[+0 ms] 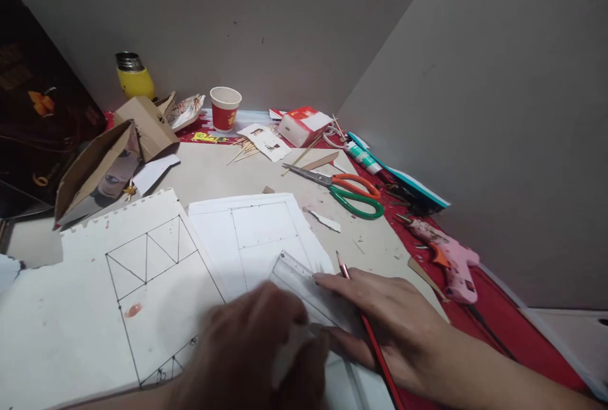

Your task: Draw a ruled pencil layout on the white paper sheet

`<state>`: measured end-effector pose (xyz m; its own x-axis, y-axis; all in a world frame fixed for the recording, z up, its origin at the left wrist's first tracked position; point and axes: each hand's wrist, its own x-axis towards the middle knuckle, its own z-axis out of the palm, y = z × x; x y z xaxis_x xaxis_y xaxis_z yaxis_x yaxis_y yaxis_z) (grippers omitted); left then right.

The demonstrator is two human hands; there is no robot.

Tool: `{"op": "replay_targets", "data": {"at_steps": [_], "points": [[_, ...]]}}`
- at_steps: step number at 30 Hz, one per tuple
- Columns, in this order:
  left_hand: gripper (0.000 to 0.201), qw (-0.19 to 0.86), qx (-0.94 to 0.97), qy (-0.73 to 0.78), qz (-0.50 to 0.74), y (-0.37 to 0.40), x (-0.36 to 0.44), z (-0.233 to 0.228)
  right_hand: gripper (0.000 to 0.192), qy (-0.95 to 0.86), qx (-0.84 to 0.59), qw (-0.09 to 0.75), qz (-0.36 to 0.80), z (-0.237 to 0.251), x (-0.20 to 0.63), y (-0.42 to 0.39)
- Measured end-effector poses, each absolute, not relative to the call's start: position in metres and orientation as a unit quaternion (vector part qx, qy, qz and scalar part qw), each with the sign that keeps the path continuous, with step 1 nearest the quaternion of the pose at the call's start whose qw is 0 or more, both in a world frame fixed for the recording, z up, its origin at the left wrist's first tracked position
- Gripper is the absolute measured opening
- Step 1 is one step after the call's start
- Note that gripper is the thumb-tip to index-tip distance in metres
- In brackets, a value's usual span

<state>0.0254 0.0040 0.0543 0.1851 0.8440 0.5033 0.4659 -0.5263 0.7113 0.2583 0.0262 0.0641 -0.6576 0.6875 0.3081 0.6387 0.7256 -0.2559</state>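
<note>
My right hand (pixel 387 315) has a red and black pencil (pixel 375 340) tucked in it, tip pointing away from me. Its thumb and forefinger rest on a clear plastic ruler (pixel 297 280), which lies slantwise over a white sheet (pixel 270 226) with thin pencil lines. Smeared by motion, my left hand (pixel 256 346) is closed above the ruler's near part. A small whitish piece (pixel 287 353) shows in its fingers, too blurred to name surely. To the left, a torn-edged page (pixel 71 315) bears a black drawing of a rectangle with zigzag lines.
Scissors (pixel 332 182) with orange and green handles lie beyond the sheet. A pink glue gun (pixel 446 258) is at the right. Behind stand a red paper cup (pixel 225 109), a yellow bottle (pixel 135 77) and a folded cardboard piece (pixel 99 166). Thin sticks (pixel 244 150) lie under paper.
</note>
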Motion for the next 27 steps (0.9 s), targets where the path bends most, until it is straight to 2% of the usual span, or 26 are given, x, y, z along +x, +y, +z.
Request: {"op": "replay_targets", "data": {"at_steps": [3,5,8,12,16,18,20,23,25,27], "points": [[0.023,0.425,0.565,0.552,0.443,0.009,0.024,0.059,0.039,-0.905,-0.357,0.218,0.07,0.065,0.257,0.024],[0.032,0.552,0.471,0.541,0.424,0.012,0.023,0.057,0.038,-0.908,-0.346,0.224,0.078,0.065,0.256,0.024],[0.029,0.672,0.405,0.478,0.394,0.018,0.021,0.053,0.035,-0.909,-0.34,0.223,0.087,0.067,0.252,0.023],[0.025,0.696,0.347,0.499,0.381,0.029,0.019,0.057,0.037,-0.887,-0.352,0.252,0.164,0.066,0.247,0.025],[0.028,0.655,0.35,0.543,0.391,0.043,0.017,0.065,0.031,-0.797,-0.409,0.268,0.353,0.059,0.243,0.032],[0.031,0.619,0.37,0.561,0.406,0.047,0.014,0.067,0.023,-0.725,-0.452,0.273,0.442,0.055,0.24,0.038],[0.029,0.509,0.433,0.604,0.433,0.048,0.011,0.067,0.027,-0.658,-0.492,0.285,0.494,0.054,0.236,0.045],[0.024,0.194,0.664,0.581,0.428,0.04,0.008,0.064,0.036,-0.598,-0.529,0.301,0.522,0.057,0.228,0.054],[0.036,-0.008,0.809,0.478,0.341,0.033,0.008,0.059,0.038,-0.585,-0.533,0.306,0.529,0.059,0.221,0.059],[0.054,-0.122,0.874,0.408,0.234,0.029,0.008,0.052,0.037,-0.594,-0.524,0.31,0.527,0.059,0.214,0.063]]}}
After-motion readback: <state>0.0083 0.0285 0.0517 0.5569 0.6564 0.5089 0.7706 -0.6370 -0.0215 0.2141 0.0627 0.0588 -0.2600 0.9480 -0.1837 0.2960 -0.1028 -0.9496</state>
